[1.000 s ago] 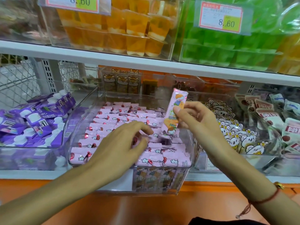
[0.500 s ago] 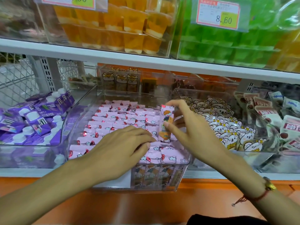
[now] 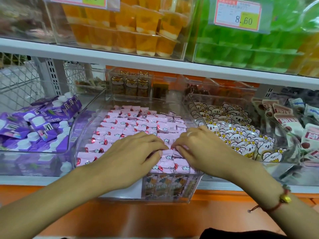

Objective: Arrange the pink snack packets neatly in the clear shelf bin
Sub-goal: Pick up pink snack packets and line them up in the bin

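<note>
The clear bin sits on the shelf under both hands, filled with pink packets. The left hand and right hand pinch front-row packets, fingertips nearly meeting. Judged: straightening; next, level that row.

Pink-and-yellow paper price tag on the clear green-jelly bin: 8.60
Purple drink pouch: NFC+
</note>
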### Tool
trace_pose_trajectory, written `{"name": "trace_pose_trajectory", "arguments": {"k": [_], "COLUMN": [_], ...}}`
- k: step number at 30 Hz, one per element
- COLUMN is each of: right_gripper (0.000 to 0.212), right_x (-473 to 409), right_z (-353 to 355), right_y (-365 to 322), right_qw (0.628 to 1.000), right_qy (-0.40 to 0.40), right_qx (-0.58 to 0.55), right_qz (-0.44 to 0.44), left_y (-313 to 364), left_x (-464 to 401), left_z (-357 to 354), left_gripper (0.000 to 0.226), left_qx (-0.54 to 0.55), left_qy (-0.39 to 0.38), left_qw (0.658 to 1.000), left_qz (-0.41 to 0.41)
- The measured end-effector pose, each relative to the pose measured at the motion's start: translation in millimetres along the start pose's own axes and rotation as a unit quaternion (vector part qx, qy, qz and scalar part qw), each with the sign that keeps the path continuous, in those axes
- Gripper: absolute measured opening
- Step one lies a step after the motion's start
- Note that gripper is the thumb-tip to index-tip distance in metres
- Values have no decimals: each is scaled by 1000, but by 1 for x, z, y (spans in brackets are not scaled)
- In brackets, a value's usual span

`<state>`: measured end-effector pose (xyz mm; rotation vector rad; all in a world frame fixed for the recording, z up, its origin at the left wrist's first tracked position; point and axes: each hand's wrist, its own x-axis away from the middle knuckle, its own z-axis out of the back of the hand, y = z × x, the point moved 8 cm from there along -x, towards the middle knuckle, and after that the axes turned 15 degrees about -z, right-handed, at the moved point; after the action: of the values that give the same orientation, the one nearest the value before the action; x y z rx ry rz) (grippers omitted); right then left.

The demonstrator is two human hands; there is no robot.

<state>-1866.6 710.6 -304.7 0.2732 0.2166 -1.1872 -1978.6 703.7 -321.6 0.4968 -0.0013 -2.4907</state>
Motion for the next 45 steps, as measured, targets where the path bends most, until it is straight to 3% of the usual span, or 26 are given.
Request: {"name": "trace_pose_trajectory", "arguments": {"k": [2, 7, 13, 15, 20, 25, 29, 33, 37, 39, 41, 45], "right_gripper": [27, 20, 24, 27, 10, 10, 6, 8, 4, 4, 5, 4], "right_x": [-3, -20, -42, -42, -41, -41, -39, -35, -29, -29, -31, -33], "right_z": [9, 48, 3, -3, 5, -3, 1, 10, 25, 26, 20, 18], "right_y": [6, 38, 18, 15, 21, 17, 27, 39, 46, 47, 46, 42], "right_qw": [997, 973, 997, 998, 997, 998, 985, 939, 902, 890, 897, 944], "right_qy": [2, 126, -7, -12, 8, -8, 16, 82, 170, 171, 136, 125], "right_qx": [-68, -150, -20, 18, -31, -27, -145, -305, -367, -397, -396, -275], "right_qz": [-25, -119, -75, -61, -63, -57, -93, -140, -147, -145, -143, -134], "left_y": [-1, -3, -11, -12, -11, -10, -11, -14, -12, -12, -13, -11], "left_x": [0, -1, -3, -4, -4, -6, -6, -6, -6, -6, -5, -4], "left_z": [1, 3, -14, -15, -16, -17, -19, -20, -20, -20, -20, -20], "left_gripper": [33, 37, 54, 53, 46, 45, 45, 46, 45, 45, 45, 44], "left_qx": [3, 1, -15, -16, -13, -28, -30, -26, -20, -20, -19, 1], "left_qy": [13, 40, -28, -37, -55, -72, -80, -84, -86, -81, -77, -72], "left_qw": [1000, 999, 999, 999, 998, 997, 996, 996, 996, 996, 997, 997], "left_qz": [1, 0, 24, 26, 21, 20, 20, 22, 21, 21, 23, 24]}}
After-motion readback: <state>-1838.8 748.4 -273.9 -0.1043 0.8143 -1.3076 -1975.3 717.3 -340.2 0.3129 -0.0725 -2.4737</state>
